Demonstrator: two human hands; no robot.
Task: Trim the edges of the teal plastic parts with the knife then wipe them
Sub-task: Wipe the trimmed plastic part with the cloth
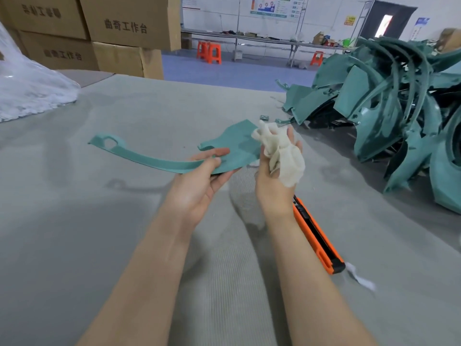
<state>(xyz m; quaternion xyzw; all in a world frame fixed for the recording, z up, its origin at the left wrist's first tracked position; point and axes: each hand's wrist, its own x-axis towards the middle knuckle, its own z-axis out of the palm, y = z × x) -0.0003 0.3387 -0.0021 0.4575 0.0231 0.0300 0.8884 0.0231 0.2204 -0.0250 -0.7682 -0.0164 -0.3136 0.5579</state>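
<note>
The left hand [197, 186] gripped a curved teal part [149, 158]; the right hand [270, 186] clutched a bunched rag [287, 161] at its end. With the utility knife [316, 236] lying beside the right wrist, trimming seemed done, wiping underway; a pile of parts [389, 108] waited beyond.

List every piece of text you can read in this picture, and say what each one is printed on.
"曲奇工作台": upper cardboard box.
"曲奇工作台": lower cardboard box, fainter.
Top-left cardboard box: its print is too blurred to read.
Wall posters, yellow sign and blue sign: all too small to read.
</note>
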